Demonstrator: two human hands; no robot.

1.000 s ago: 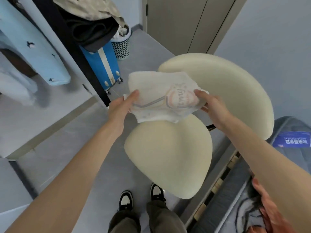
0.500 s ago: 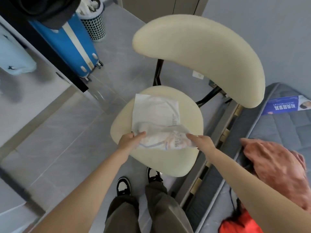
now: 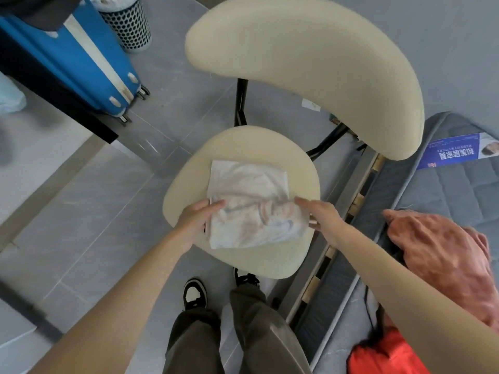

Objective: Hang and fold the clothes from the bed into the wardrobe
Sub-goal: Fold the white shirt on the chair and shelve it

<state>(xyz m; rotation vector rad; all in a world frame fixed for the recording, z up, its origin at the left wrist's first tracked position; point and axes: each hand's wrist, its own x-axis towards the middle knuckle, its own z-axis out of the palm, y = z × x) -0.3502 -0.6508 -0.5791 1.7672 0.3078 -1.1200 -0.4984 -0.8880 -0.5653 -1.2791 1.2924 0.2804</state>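
Fingers (image 3: 207, 225) of the left hand (image 3: 198, 221) are tucked under the left edge of the white garment (image 3: 251, 190) and the thumb's laid flat on top, so that's a pinch on the cloth. Right hand (image 3: 322, 221) is pretty much the mirror image: one digit stretched out along the top of the right edge, the rest curled in below it, gripping the fabric from that side. Palms face each other across the fold, wrists fairly straight. Both forearms are bare and come up from the bottom corners of the view, angling in toward each other over the seat. The garment itself has a faint pink and blue print and sits folded on the cream seat of the chair (image 3: 243, 263), with the near part doubled over the far part and lying a bit crooked. The chair's big curved backrest is on the far side. Down below you can see olive trousers (image 3: 194, 346) and black-and-white sneakers (image 3: 194, 292) right at the near edge of the seat. Off to the right is the bed (image 3: 445, 198) with its grey quilted mattress, a pinkish garment (image 3: 442, 255) and a bright orange one (image 3: 383, 357) piled on it, plus a blue leaflet (image 3: 459, 155). Top left there's a blue suitcase (image 3: 81, 58) and a mesh bin (image 3: 127, 22) on the grey tiled floor (image 3: 94, 225).
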